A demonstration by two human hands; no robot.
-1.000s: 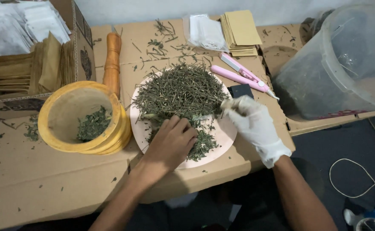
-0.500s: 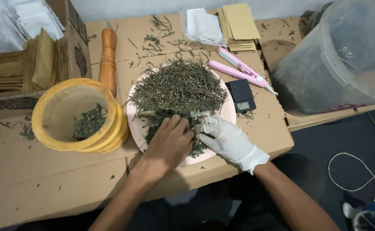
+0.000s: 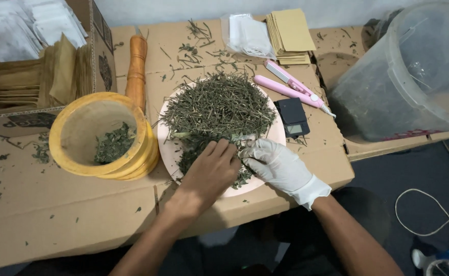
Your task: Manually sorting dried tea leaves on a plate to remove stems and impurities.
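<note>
Left hand: the bare left hand (image 3: pixel 210 174) lies palm down on the near side of the pink plate (image 3: pixel 169 148), fingers curled loosely onto the crumbled green leaves (image 3: pixel 196 153); whether it grips any I cannot tell.
Right hand: the white-gloved right hand (image 3: pixel 275 166) sits just beside the left, fingertips touching the same leaf heap; I cannot tell if it pinches anything.
Herb pile: a mound of dry stems (image 3: pixel 219 105) fills the far half of the plate, just beyond both hands.
Look of the herbs: thin, straight, olive-grey twigs lying crisscross; the leaves nearer the hands are darker and finer.
Mortar: a yellow mortar (image 3: pixel 101 135) stands left of the plate, touching it, with green leaf bits inside.
Pestle: an orange wooden pestle (image 3: pixel 136 69) lies behind the mortar.
Table: a cardboard-covered table (image 3: pixel 71 214) carries it all, flecked with stray leaf.
Scale: a small black pocket scale (image 3: pixel 293 117) lies right of the plate.
</note>
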